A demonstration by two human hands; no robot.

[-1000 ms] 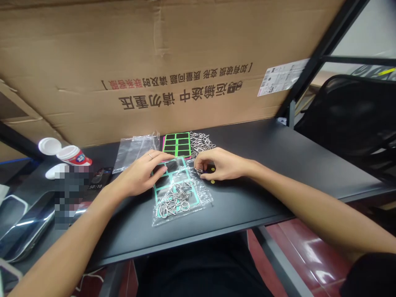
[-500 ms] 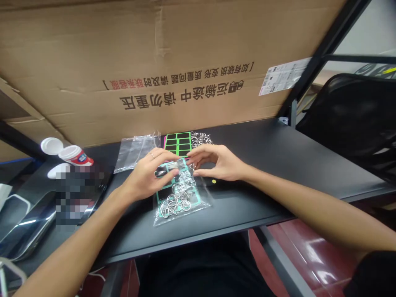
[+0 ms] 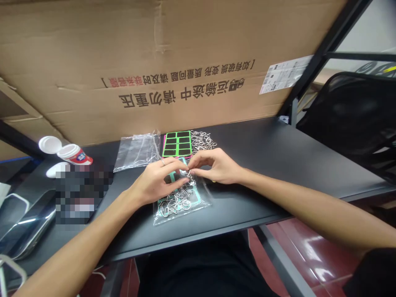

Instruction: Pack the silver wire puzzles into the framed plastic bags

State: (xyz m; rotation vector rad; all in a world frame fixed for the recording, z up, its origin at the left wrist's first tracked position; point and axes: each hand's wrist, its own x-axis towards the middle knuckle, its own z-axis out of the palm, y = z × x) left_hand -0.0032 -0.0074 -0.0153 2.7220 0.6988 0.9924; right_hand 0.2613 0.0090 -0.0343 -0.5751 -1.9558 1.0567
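A clear plastic bag [image 3: 202, 202] lies flat on the black table, with a teal-framed black card [image 3: 195, 194] and a heap of bent metal wire rings [image 3: 175, 204] inside. My left hand [image 3: 157, 179], a ring on one finger, rests over the bag's upper left part; its index fingertip meets the right fingertips, and what it grips is hidden. At the bag's upper right, my right hand [image 3: 218, 167] pinches a small shiny metal wire piece [image 3: 189, 173] between thumb and index finger. Whether plastic is also caught there is unclear.
Behind the hands lie a green-framed card [image 3: 177, 143] on a pink one, loose metal wire pieces [image 3: 203, 141] and an empty plastic bag [image 3: 136, 152]. An open red-and-white canister [image 3: 76, 154] lies at left. A cardboard sheet [image 3: 185, 41] stands along the back.
My left hand has moved right, bringing its fingertips to the right hand's. My right thumb and index finger have closed together over the bag's upper right. The bag has stayed in place.
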